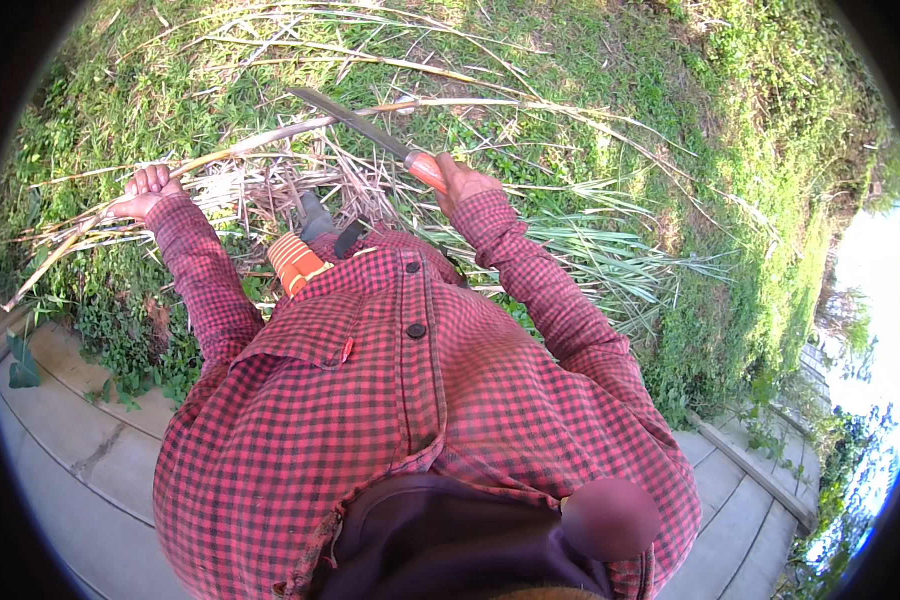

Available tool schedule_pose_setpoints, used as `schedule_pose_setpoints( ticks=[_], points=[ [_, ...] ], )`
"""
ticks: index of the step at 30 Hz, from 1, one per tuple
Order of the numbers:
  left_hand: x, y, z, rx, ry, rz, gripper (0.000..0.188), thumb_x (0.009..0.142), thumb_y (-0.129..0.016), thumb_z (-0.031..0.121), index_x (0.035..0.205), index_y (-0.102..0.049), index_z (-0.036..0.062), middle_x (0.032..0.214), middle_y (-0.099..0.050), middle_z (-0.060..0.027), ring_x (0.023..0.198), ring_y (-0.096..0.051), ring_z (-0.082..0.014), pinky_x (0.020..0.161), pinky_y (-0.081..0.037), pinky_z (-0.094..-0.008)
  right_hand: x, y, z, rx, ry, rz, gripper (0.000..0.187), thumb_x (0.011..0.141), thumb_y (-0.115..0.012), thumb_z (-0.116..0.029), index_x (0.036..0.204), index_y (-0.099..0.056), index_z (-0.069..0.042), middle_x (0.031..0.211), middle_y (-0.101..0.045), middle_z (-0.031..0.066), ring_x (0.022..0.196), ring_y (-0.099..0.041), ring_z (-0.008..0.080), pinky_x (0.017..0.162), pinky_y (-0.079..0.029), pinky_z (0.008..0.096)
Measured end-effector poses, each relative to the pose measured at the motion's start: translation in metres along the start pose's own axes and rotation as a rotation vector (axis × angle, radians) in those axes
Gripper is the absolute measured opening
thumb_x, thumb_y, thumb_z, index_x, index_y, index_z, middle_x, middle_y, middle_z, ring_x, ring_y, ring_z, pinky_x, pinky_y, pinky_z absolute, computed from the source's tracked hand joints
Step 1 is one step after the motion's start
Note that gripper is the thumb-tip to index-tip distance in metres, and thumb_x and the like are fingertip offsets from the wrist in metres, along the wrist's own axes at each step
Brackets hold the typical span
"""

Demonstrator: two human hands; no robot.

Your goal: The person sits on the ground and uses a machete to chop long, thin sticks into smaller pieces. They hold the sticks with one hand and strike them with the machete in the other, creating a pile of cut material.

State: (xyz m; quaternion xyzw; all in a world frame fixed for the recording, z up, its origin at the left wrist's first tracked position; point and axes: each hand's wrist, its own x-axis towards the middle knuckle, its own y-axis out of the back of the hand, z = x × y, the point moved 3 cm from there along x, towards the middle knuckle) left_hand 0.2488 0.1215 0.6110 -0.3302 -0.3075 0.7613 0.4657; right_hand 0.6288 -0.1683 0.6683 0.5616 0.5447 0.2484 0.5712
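A long tan cane stalk [270, 137] runs from the left across the front of me and thins out to the right. My left hand [148, 192] is closed around its thicker part. In my right hand [467, 187] is a knife [355, 122] with a long straight blade and an orange-brown handle. The fingers are wrapped round that handle. Its blade points up and to the left and overlaps the stalk in view; I cannot tell whether they touch. Dry leaf strips [345, 185] lie in a heap beyond my waist, between the two hands.
Green cut leaves [610, 235] spread at the right of the heap. More thin stalks [370, 58] lie on the grass farther out. Concrete slabs [110, 460] are behind me on both sides. An orange striped cloth [295, 262] shows at my waist. Bushes [820, 110] stand at the far right.
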Motion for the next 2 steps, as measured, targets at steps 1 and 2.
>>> schedule_pose_setpoints(
  ticks=[1,2],
  points=[
    [-0.0028,-0.0083,0.0184,-0.067,-0.002,-0.088,0.069,0.070,-0.013,0.079,0.051,-0.032,0.0153,0.039,-0.029,0.0022,0.031,-0.025,-0.0103,0.029,-0.018,-0.0226,0.0037,0.0045,-0.0054,0.001,-0.026,-0.022,0.040,0.073,-0.061,-0.028,0.103,-0.042,-0.010,0.082,-0.060,0.0172,0.074,-0.061,0.0334,0.063,-0.048,0.0448],
    [0.0025,-0.0079,0.0216,-0.068,-0.002,-0.088,0.069,0.070,-0.013,0.079,0.051,-0.032,0.0153,0.039,-0.029,0.0022,0.031,-0.025,-0.0103,0.029,-0.018,-0.0226,0.0079,0.0097,-0.0045,0.002,-0.052,-0.045,0.043,0.072,-0.062,-0.029,0.105,-0.041,-0.010,0.085,-0.060,0.0161,0.073,-0.061,0.0333,0.063,-0.048,0.0445]
  ],
)
